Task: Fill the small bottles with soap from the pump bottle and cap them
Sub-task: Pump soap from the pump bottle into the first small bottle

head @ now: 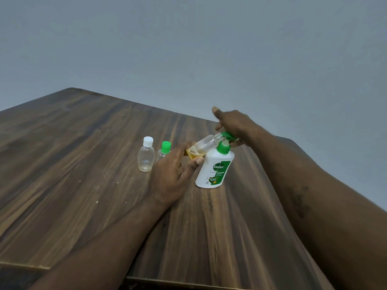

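Two small bottles, a white-capped bottle (146, 156) and a green-capped bottle (164, 150), stand on the wooden table (83, 164) beside my left hand (173, 171), which grips a tilted uncapped bottle (206, 144), amber soap at its base and mouth at the Dettol pump bottle (213, 171) spout, while my right hand (232, 124) presses the pump head, fingers loosely out.

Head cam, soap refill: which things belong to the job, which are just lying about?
In the job:
pump bottle
uncapped small bottle, tilted, mouth at the pump head, held by the left hand
right hand on the pump head
white-capped bottle
green-capped bottle

Not in the job:
wooden table
grey wall
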Motion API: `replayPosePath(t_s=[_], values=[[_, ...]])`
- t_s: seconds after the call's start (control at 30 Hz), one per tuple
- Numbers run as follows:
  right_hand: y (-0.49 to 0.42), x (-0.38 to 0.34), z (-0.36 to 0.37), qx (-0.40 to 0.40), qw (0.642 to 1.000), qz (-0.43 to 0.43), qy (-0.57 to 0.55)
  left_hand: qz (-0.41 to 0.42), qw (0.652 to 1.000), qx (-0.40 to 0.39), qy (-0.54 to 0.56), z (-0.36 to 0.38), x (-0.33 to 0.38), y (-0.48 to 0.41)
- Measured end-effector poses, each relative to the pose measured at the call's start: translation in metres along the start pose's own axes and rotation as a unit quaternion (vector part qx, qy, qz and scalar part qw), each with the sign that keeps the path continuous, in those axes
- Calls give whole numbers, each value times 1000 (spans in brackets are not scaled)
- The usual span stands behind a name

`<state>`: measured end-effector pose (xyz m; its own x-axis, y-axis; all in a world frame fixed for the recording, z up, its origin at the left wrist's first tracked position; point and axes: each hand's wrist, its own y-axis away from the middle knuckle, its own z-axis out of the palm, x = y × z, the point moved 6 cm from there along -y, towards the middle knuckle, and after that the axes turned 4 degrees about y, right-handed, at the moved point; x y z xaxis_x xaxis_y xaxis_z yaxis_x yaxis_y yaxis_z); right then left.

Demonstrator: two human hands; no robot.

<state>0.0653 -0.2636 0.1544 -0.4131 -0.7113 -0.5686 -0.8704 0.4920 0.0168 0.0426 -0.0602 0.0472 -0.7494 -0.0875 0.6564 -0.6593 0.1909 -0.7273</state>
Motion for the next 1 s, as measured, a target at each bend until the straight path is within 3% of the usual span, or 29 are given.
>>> replayPosePath(t_s=[0.1,0.33,0.6,0.8,1.0], values=[[-4,12,22,-22,1000,14,9,3,1000,-3,0,0,0,0],[1,8,18,9,999,-10,50,5,1000,-5,-3,0,-1,1],[4,-11,-22,65,997,-28,13,14,1000,13,5,-2,2,0],[3,1,18,8,997,-27,75,10,1000,11,1,-2,-1,1],[4,1,16,25,996,-37,77,6,1000,1,-7,-1,-2,1]])
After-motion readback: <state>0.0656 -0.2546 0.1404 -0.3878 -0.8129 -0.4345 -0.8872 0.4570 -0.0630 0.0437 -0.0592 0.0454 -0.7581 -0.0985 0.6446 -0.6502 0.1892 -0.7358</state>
